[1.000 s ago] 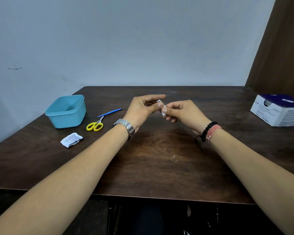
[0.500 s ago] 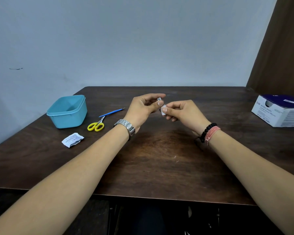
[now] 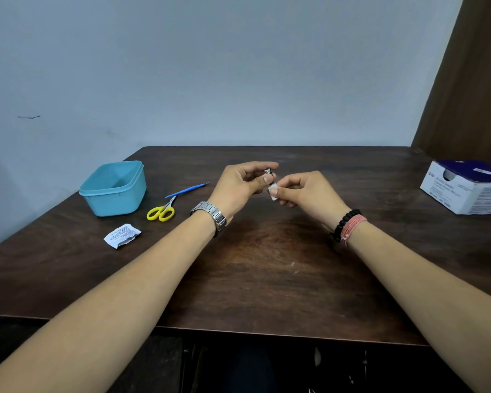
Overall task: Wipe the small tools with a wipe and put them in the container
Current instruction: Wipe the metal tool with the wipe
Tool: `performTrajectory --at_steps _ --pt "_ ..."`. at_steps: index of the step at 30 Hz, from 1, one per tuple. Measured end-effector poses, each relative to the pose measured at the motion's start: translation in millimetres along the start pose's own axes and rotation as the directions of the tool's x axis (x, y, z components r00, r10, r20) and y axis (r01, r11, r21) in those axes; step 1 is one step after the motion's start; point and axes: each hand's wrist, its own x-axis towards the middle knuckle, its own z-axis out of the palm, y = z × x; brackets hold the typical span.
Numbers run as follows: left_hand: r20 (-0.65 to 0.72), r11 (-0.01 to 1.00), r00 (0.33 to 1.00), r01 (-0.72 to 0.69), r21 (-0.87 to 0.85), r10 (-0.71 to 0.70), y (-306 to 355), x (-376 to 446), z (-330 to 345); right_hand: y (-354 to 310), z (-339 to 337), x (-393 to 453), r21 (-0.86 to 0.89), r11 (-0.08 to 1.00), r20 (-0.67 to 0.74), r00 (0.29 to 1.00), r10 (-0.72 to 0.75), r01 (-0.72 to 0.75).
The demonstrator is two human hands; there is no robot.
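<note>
**Wiping of a small metal tool above the tabletop**

Left hand (image 3: pixel 238 184) pinches a small shiny metal tool (image 3: pixel 269 174), probably a nail clipper, above the centre of the dark wooden tabletop (image 3: pixel 267 265). Right hand (image 3: pixel 304 191) pinches a small folded white wipe (image 3: pixel 273 192) against it. The tool looks light, stiff and slippery; holding its flat sides seems best. The light-blue square plastic container (image 3: pixel 114 191) stands near the left edge.

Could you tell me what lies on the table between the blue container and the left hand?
In the head view, yellow scissors and a thin blue tool lie between the blue container and the left hand.
</note>
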Motion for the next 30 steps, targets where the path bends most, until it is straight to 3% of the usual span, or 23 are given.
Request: performTrajectory --at_steps 3,8,13,18,22,30 --pt "0.037 1.0 0.999 0.015 0.024 -0.016 -0.7 -0.6 1.0 1.6 0.0 -0.5 0.015 1.0 -0.006 1.0 0.002 -0.002" --pt "-0.036 0.998 0.999 0.035 -0.048 -0.037 1.3 -0.5 -0.6 0.5 0.7 0.8 0.018 1.0 -0.019 1.0 -0.004 0.005" --pt "0.046 0.999 0.998 0.042 -0.002 -0.042 -0.3 -2.4 1.7 3.2 0.6 -1.5 0.01 1.0 -0.018 1.0 -0.003 0.004" --pt "-0.021 0.996 0.999 0.035 -0.083 -0.037 1.9 -1.6 -0.6 0.1 0.4 -0.5 0.038 0.999 -0.039 0.999 -0.027 0.028" --pt "0.047 0.998 0.998 0.04 -0.052 -0.038 0.4 -2.5 1.0 1.4 0.0 -1.6 0.041 0.999 -0.025 1.0 -0.006 0.007" --pt "-0.152 0.99 0.986 0.04 -0.138 -0.061 9.9 -0.6 -5.1 -1.7 2.4 -2.2 0.043 0.999 0.027 1.0 -0.007 0.006"
